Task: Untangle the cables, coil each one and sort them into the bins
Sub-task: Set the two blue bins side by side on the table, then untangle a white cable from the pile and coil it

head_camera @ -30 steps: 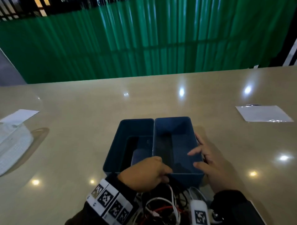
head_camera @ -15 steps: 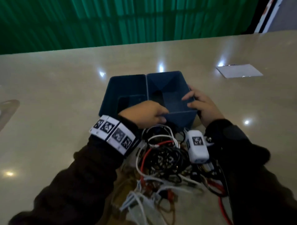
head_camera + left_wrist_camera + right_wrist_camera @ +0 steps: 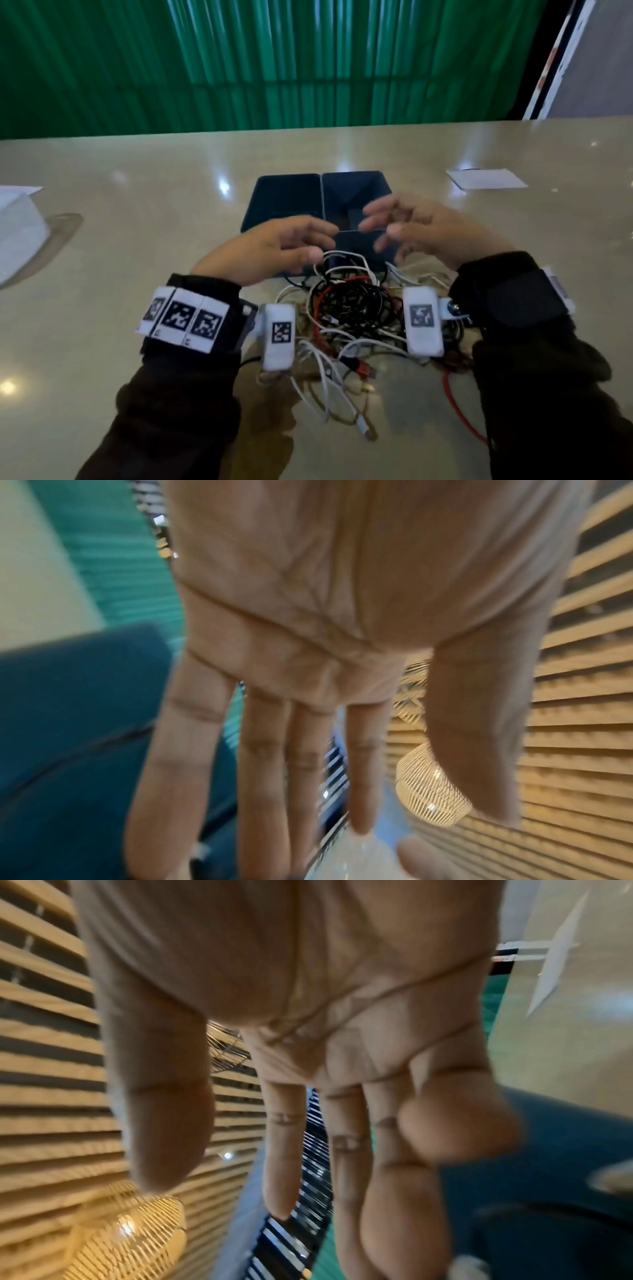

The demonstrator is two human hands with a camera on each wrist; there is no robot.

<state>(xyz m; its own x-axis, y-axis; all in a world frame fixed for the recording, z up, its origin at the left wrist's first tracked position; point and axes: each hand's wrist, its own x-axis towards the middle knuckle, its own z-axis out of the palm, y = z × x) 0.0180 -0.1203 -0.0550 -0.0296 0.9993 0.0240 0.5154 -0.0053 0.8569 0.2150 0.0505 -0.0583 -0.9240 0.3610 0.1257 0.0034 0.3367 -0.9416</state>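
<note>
Two dark blue bins stand side by side on the table, the left bin (image 3: 284, 195) and the right bin (image 3: 356, 192); both look empty. A tangle of white, black and red cables (image 3: 349, 315) lies just in front of them. My left hand (image 3: 291, 243) hovers over the bins' near edge with its fingers straight and spread, holding nothing. My right hand (image 3: 404, 226) floats opposite it above the right bin, fingers loose and apart. The wrist views show both palms bare, the left hand (image 3: 308, 669) and the right hand (image 3: 325, 1069).
A white paper sheet (image 3: 486, 179) lies at the far right of the beige table (image 3: 137, 274). A white cloth-like bundle (image 3: 17, 233) sits at the left edge. A green corrugated wall (image 3: 274, 61) rises behind the table's far edge.
Both hands have let go of the bins' near rim and lifted, fingers spreading. The head view has tilted down, bringing the cable tangle fully into sight.
</note>
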